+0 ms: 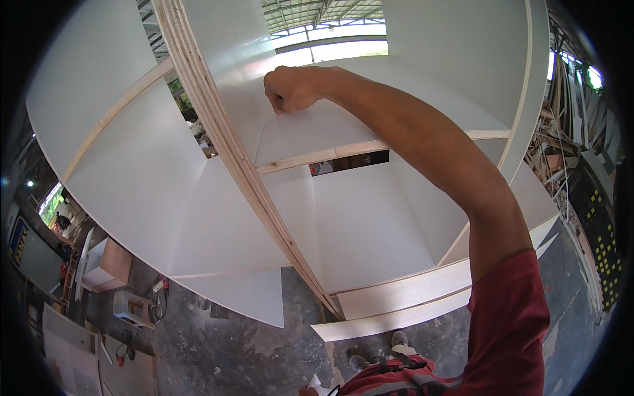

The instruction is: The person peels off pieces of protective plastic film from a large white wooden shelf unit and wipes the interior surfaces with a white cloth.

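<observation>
A worker stands inside a large white cabinet carcass [165, 191] in an open-sided workshop, its panels filling the frame from upper left to right. At lower left, on the concrete floor [264, 336], lie offcut boards and a small power tool with its cord [157, 294]. A plywood-edged upright divider [224, 138] runs as a long diagonal from the top centre-left down to the lower middle of the frame. Just right of its upper stretch, the right hand [290, 89] is closed into a fist with knuckles pressed against the white back panel [317, 125], which lies directly under and ahead of it, above a horizontal bare-wood shelf edge [330, 155]. Whether anything small sits inside the fist cannot be told. The arm reaches in from the lower right, in a red sleeve [508, 323]. The left hand is out of view, leaving the right as the only one at the panel.
</observation>
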Demonstrator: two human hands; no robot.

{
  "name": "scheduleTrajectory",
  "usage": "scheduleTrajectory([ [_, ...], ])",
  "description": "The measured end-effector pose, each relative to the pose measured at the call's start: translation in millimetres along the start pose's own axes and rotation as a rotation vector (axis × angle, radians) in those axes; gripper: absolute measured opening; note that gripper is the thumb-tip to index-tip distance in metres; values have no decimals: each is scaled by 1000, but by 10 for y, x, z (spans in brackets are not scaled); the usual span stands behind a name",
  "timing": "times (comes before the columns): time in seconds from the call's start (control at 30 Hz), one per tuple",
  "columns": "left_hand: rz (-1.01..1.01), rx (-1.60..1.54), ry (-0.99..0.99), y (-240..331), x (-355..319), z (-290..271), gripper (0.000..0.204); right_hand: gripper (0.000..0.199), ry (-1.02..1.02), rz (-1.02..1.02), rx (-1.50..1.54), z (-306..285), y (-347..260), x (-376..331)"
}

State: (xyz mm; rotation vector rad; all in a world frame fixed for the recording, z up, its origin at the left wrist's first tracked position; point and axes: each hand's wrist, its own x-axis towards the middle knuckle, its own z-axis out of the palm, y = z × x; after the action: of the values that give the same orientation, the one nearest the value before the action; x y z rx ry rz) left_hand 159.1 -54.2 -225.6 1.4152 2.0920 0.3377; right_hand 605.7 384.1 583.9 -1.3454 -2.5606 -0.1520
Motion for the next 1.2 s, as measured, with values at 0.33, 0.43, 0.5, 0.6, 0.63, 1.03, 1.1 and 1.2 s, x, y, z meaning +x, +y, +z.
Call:
scheduleTrajectory([
  [0.33, -49, -45, 46, 90, -3, -74, 29, 23, -63, 94, -141, -7, -45, -66],
  [0.43, -53, -56, 54, 131, 51, -90, 30, 18, 59, 62, 42, -7, 51, -92],
  [0.5, -56, -69, 56, 164, 88, -41, 30, 16, 61, 44, 92, -24, 68, -87],
  [0.6, -63, -77, 66, 141, 167, -37, 30, 19, -40, 56, 74, -60, 30, -44],
  [0.63, -66, -77, 67, 124, 179, -37, 30, 20, -53, 54, 92, -59, 51, -26],
  [1.03, -91, -71, -2, -17, 196, 60, 31, 18, -43, 89, 69, -51, -10, -39],
  [1.1, -79, -75, 16, 16, 179, 72, 30, 18, -47, 100, 8, -35, -14, -48],
  [1.2, -24, -29, 37, -11, 166, 50, 30, 20, -68, 88, -81, -12, -69, -10],
])
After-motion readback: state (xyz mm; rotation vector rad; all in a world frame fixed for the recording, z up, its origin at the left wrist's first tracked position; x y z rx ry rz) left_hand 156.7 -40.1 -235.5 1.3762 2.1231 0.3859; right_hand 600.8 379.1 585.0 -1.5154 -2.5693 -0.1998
